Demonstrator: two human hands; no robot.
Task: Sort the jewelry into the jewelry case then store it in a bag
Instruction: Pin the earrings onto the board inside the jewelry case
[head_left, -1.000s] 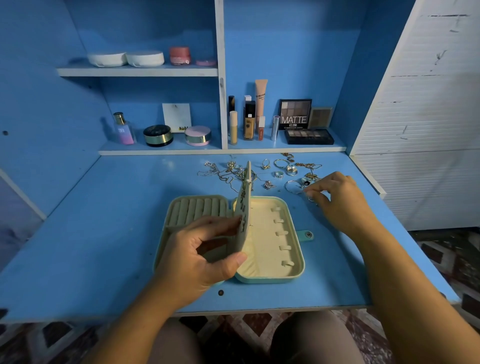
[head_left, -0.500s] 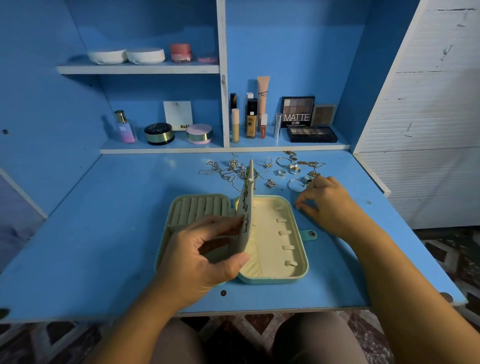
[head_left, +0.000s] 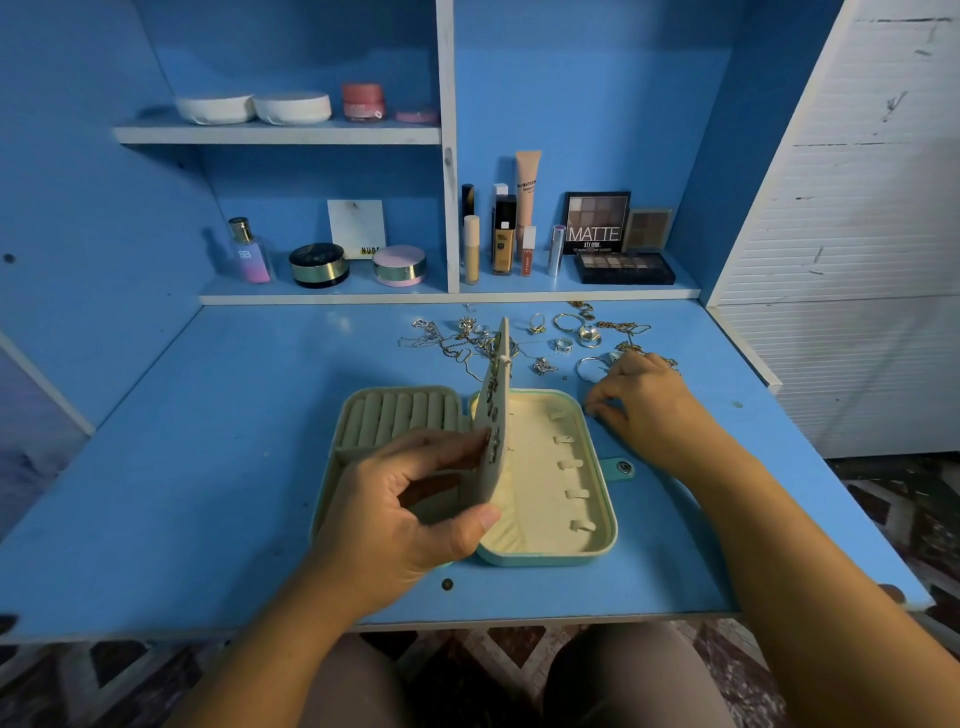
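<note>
A mint jewelry case (head_left: 597, 552) lies open on the blue desk, with ring rolls (head_left: 395, 414) in its left half and small tabs in its cream right half. My left hand (head_left: 405, 514) holds the case's cream middle flap (head_left: 494, 410) upright; earrings sit on the flap. My right hand (head_left: 649, 408) rests on the desk beside the case's far right corner, fingertips pinched together and pointing down; whether something small is between them is hidden. Loose rings (head_left: 563, 344) and tangled chains (head_left: 441, 344) lie behind the case.
Cosmetics stand on the low shelf behind the desk: a perfume bottle (head_left: 249, 253), round jars (head_left: 318, 265), tubes and an eyeshadow palette (head_left: 597, 223). A white cabinet (head_left: 857, 260) borders the desk on the right. The desk's front edge (head_left: 467, 622) is above my knees.
My right hand has drawn back from the loose jewelry toward the case's right rim. My left hand keeps the flap upright as before.
</note>
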